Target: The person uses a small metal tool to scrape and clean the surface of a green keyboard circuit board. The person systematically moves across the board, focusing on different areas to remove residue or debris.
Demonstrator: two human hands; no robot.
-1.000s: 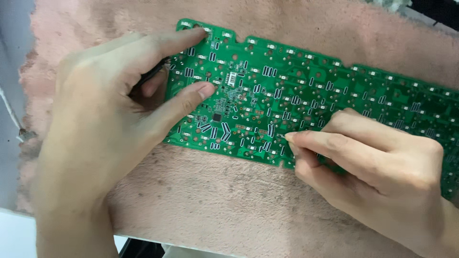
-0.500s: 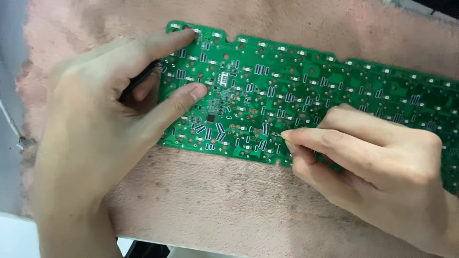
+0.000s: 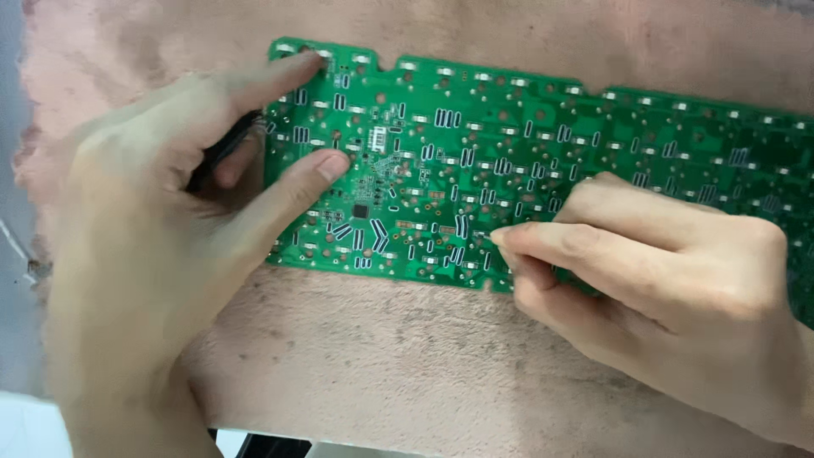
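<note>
Board: a long green circuit board point(image 3: 526, 161) lies flat on a fuzzy pink cloth point(image 3: 424, 365). It runs from the upper left to the right edge of the view. It has lots of tiny white marks and small parts on it.
Left hand: the left hand point(image 3: 161, 237) rests on the left end of the board. Two fingers are stretched out flat and press on the green top. The other fingers are curled around a thin dark thing point(image 3: 222, 151), but I cannot tell what it is.
Right hand: the right hand point(image 3: 670, 280) sits on the lower edge of the board, near the middle. Its fingers are bent in close, with the tips pinched on the board's edge.
Cloth: it covers the surface under the board and looks a bit dirty.
</note>
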